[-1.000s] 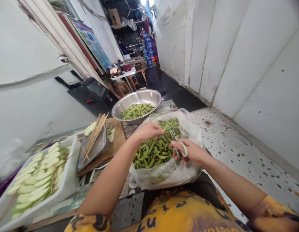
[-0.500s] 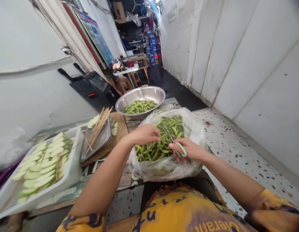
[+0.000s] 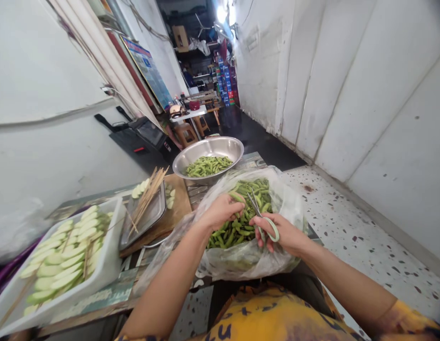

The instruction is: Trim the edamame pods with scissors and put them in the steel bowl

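My right hand (image 3: 282, 234) is closed around a pair of scissors (image 3: 269, 228) with pale green handles, its blades slightly apart and pointing up and away. Opposite the blades, my left hand (image 3: 223, 209) pinches a green soybean pod (image 3: 237, 196) at its fingertips. Both hands are over a clear plastic bag (image 3: 241, 265) lying wide at the mouth. Loose green pods (image 3: 229, 235) fill it. Beyond the bag, a steel bowl (image 3: 180, 163) contains more pods (image 3: 208, 166).
On the left, a white tray (image 3: 111, 246) carries skewered pale green slices (image 3: 68, 258). Beside it, a metal tray (image 3: 154, 213) with bamboo skewers (image 3: 149, 194) rests on a wooden board (image 3: 180, 196). A white wall (image 3: 334, 94) runs along the right.
My left hand has come up with a pod between its fingers. The scissors have stayed in my right hand. The view has tilted slightly upward, and the bag's left side now spreads under my left forearm.
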`<state>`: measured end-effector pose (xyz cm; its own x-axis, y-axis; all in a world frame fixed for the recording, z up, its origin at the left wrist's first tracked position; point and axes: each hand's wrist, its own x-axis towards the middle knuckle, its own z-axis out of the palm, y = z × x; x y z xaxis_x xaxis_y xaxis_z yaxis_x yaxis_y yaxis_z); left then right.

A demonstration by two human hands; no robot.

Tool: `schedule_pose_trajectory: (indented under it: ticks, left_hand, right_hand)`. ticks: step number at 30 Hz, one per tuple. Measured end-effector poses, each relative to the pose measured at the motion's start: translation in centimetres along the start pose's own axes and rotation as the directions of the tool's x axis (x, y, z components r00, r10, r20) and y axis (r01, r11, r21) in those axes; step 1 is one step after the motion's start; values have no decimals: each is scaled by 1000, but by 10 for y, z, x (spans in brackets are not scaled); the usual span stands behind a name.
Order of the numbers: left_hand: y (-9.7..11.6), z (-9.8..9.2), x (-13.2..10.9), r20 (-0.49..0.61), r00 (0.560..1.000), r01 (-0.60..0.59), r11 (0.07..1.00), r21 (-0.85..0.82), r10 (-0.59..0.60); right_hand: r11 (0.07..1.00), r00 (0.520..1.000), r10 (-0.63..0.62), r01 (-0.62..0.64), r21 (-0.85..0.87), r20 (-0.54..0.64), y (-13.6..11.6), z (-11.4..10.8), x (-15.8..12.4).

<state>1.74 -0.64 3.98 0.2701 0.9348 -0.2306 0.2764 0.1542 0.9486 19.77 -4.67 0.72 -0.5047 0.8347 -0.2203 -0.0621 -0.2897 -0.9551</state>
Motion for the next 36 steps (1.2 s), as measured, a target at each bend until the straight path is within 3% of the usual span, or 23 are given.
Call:
schedule_pose_trajectory:
  ticks: [4,8,11,14,18,22,26,31,34,36]
  left_hand:
    - [-9,4,4,-100,992,-99,966,-240,77]
    - [-14,13,6,-222,973,-126,949,-290,61]
    - [-17,19,6,-302,951,-113,986,-125,71]
    - [-19,23,4,-325,921,-147,965,215,213]
    - [-19,27,-2,-247,903,-155,802,577,352]
    - [-17,31,-6,-209,906,-42,568,822,369]
    - [-15,31,-6,-170,940,23,439,898,297]
    - [-4,21,-3,-80,946,-67,431,900,315]
    - [15,2,8,-40,936,-110,401,910,349]
    - [30,-24,24,-126,915,-39,395,918,382]
  right_hand:
    - [1000,999,25,-26,10,22,6,0,-3]
    - [999,999,48,-48,11,24,9,1,-2]
    - [999,999,43,-43,8,28,7,3,-1]
    - [1000,1000,22,-22,0,6,6,3,2]
    - [1000,1000,-7,7,-18,-15,4,0,5]
    - [998,999,-14,13,-54,-34,0,-3,5]
    - [994,997,22,-30,-102,-76,-2,-6,4]
    - [995,992,78,-83,-53,-98,1,-11,7]
    - [995,991,97,-99,-22,-91,2,-14,8]
    - [997,994,72,-71,6,-78,3,-15,7]
